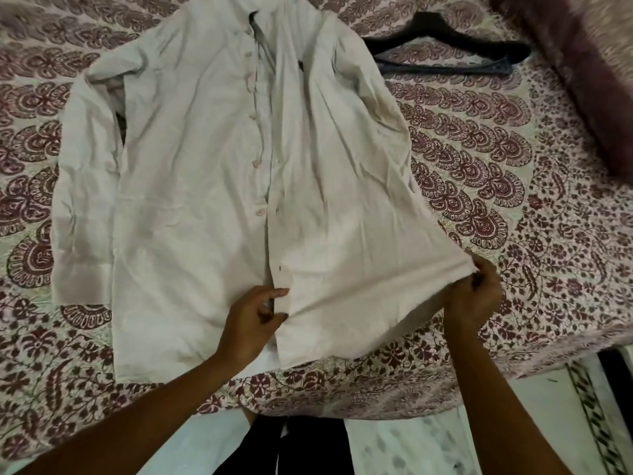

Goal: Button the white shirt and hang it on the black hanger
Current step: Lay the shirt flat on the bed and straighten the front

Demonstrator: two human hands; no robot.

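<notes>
The white shirt (pixel 205 186) lies front-up on the patterned bedspread, collar at the far end, its front unbuttoned with several pale buttons along the left placket. My left hand (pixel 251 320) pinches the edge of the right front panel near the hem, at the middle opening. My right hand (pixel 474 293) grips the shirt's lower right side seam and lifts it slightly off the bed. The black hanger (pixel 445 42) lies flat on the bed beyond the shirt's right shoulder, apart from both hands.
The maroon-and-cream bedspread (pixel 513 166) covers the bed; its near edge drops to a pale tiled floor (pixel 513 423). A dark maroon pillow (pixel 582 63) sits at the far right. The shirt's left sleeve lies folded along the left side.
</notes>
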